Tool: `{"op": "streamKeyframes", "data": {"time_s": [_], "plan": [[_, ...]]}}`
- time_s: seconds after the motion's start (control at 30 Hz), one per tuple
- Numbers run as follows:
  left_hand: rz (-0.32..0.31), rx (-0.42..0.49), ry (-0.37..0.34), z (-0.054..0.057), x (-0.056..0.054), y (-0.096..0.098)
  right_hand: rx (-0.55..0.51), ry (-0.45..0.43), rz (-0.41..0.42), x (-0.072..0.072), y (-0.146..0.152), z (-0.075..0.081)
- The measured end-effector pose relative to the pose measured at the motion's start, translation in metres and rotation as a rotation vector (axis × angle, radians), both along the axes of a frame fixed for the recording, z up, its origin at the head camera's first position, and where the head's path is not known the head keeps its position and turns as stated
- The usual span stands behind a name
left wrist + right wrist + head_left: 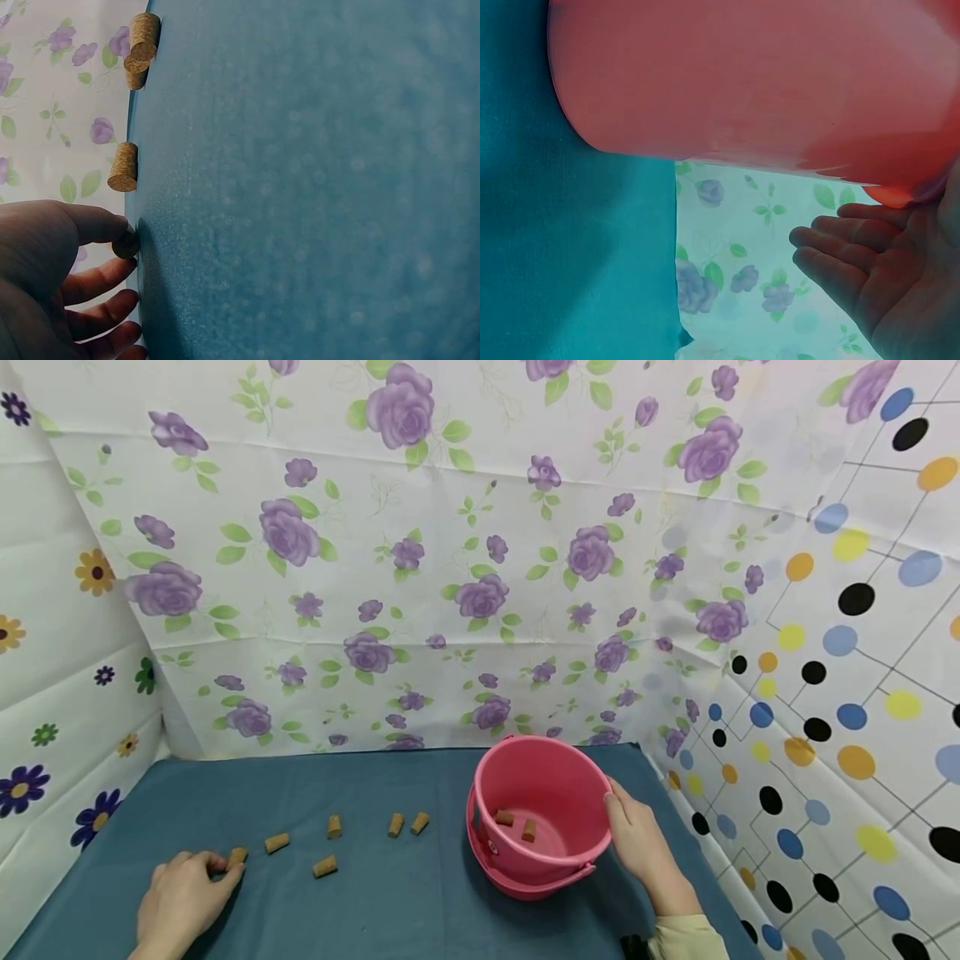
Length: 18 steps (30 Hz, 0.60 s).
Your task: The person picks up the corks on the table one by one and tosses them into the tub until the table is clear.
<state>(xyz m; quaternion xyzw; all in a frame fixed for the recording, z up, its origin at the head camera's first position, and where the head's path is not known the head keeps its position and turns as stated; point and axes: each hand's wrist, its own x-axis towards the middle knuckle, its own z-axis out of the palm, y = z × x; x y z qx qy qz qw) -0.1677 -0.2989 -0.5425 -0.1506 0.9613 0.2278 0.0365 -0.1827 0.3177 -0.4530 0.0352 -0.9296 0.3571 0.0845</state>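
Observation:
My left hand (183, 897) is low on the left side of the table, pinching a small brown cork (237, 857) between thumb and fingers. That same cork (126, 244) is partly hidden by the fingertips in the left wrist view. On the right stands a pink bucket (536, 867) with two corks (528, 831) lying inside it. My right hand (637, 835) holds the bucket's right rim, with the thumb at the rim. In the right wrist view the other fingers (840, 244) extend outside the bucket wall, and the thumb is mostly cut off.
Several loose corks (325, 866) lie scattered on the blue tablecloth (390, 918) between the left hand and the bucket. The bucket's handle (558, 881) hangs down around its front. Patterned sheets (450, 693) hang behind and at both sides of the table.

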Motion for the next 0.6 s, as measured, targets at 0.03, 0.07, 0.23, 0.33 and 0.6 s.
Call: {"op": "streamKeyframes", "data": {"time_s": [0.03, 0.07, 0.23, 0.33, 0.6], "plan": [[0.002, 0.002, -0.004, -0.0001, -0.0003, 0.0003, 0.001, -0.001, 0.000, 0.0001, 0.0004, 0.0001], [0.002, 0.004, -0.007, -0.0002, -0.0005, 0.0005, 0.002, -0.001, -0.001, 0.0002, 0.0006, 0.0002], [-0.010, 0.016, -0.015, 0.0005, -0.0017, 0.0005, 0.005, 0.004, -0.012, 0.0000, 0.0014, 0.0000], [-0.016, 0.018, -0.024, 0.0013, -0.0012, -0.0005, 0.004, -0.002, -0.011, -0.0005, 0.0008, -0.0001], [-0.031, 0.016, -0.042, 0.0025, 0.0009, -0.0024, 0.004, 0.003, -0.008, -0.0012, 0.0005, -0.0020]]}}
